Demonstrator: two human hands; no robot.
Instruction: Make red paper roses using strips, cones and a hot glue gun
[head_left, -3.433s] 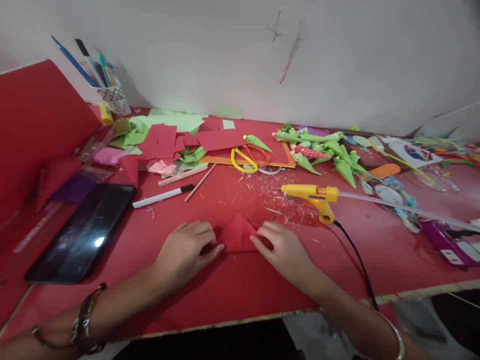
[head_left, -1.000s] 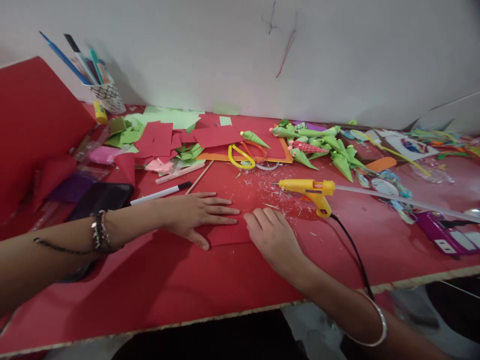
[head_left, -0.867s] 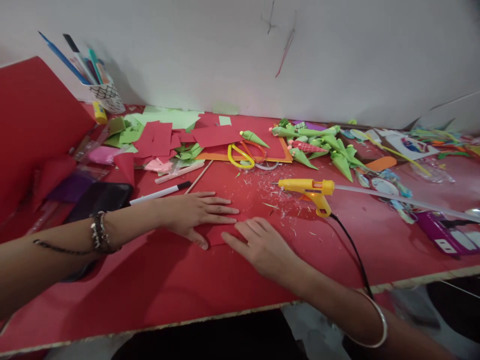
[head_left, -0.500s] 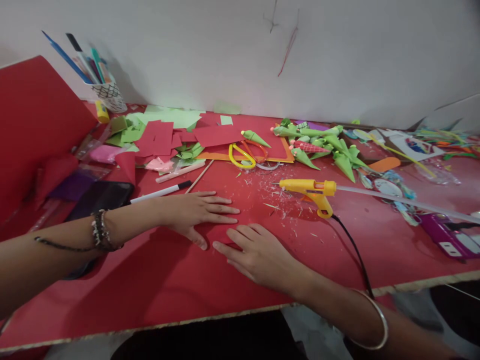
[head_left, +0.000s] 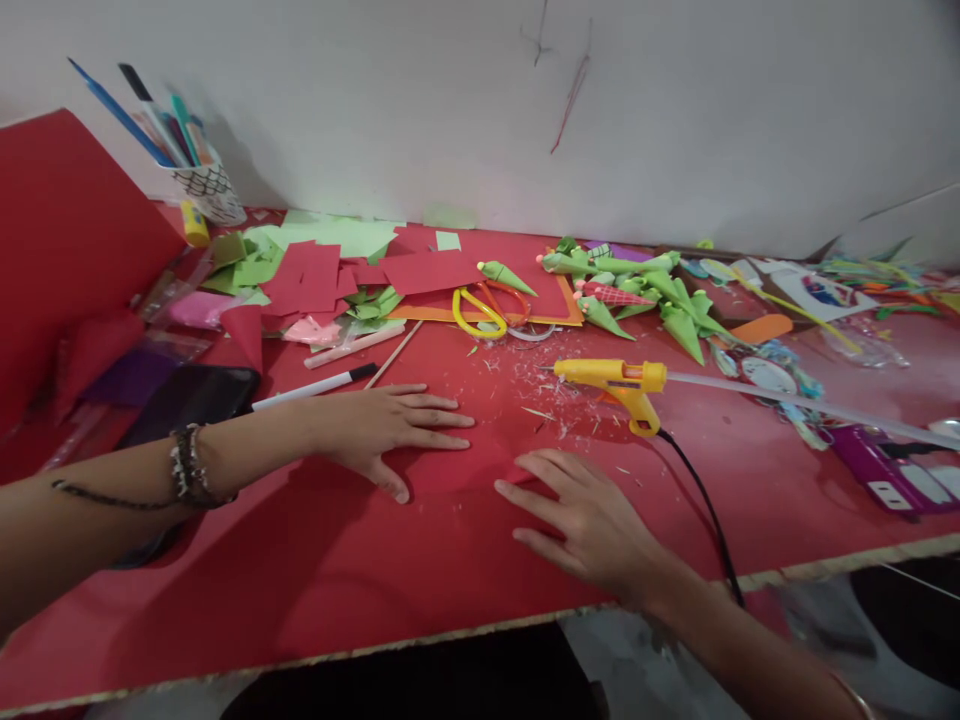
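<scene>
My left hand (head_left: 394, 428) lies flat, fingers spread, on what looks like a piece of red paper (head_left: 457, 470). The paper is hard to tell from the red tabletop (head_left: 420, 580), and part of it is under my palm. Just right of it, my right hand (head_left: 581, 510) is open with its fingers a little bent, near the paper's right end and holding nothing I can see. A yellow glue gun (head_left: 615, 378) with a long glue stick (head_left: 795, 402) rests beyond my right hand. Beside my left wrist lie a white marker (head_left: 315, 387) and a thin wooden stick (head_left: 394, 355).
Scissors (head_left: 480, 312) with yellow and orange handles lie on stacked paper. Several green paper cones (head_left: 682, 325) are piled behind the glue gun. A pen cup (head_left: 210, 190), red paper pieces (head_left: 304, 280), a dark phone (head_left: 191, 400) and a purple extension box (head_left: 874, 465) surround the work area.
My right hand has slid to the right, away from my left hand, and its fingers have spread. My left hand stays flat in place. The view has shifted slightly.
</scene>
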